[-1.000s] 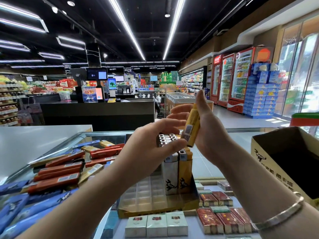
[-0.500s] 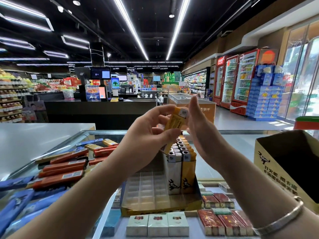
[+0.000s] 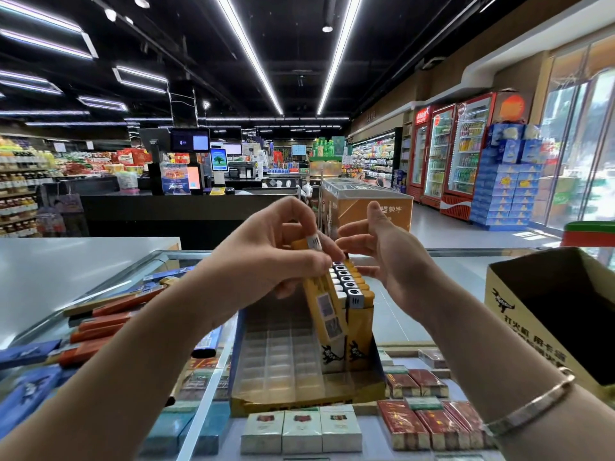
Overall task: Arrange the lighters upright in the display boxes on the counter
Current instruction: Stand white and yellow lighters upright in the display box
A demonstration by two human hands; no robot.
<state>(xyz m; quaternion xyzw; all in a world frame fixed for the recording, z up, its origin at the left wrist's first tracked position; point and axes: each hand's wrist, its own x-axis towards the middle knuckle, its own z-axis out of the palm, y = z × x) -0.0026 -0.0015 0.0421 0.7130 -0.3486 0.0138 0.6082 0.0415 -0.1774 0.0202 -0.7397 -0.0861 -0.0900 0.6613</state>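
Observation:
A yellow display box (image 3: 299, 399) with a clear slotted tray sits on the glass counter. Two rows of upright lighters (image 3: 349, 287), white and yellow, fill its right side. My left hand (image 3: 266, 257) pinches a yellow lighter (image 3: 324, 311) near its top and holds it tilted, its base down by the left row. My right hand (image 3: 379, 257) hovers to the right of the rows, fingers loosely spread, fingertips touching the back lighters and holding nothing.
An open cardboard carton (image 3: 552, 314) stands at the right. Cigarette packs (image 3: 301, 430) lie under the glass in front, red and blue cartons (image 3: 96, 327) at the left. A white counter (image 3: 73, 261) lies at the far left.
The yellow lighter passed from my right hand to my left hand, then came down from chest height to the left row of the box. My right hand let go and opened.

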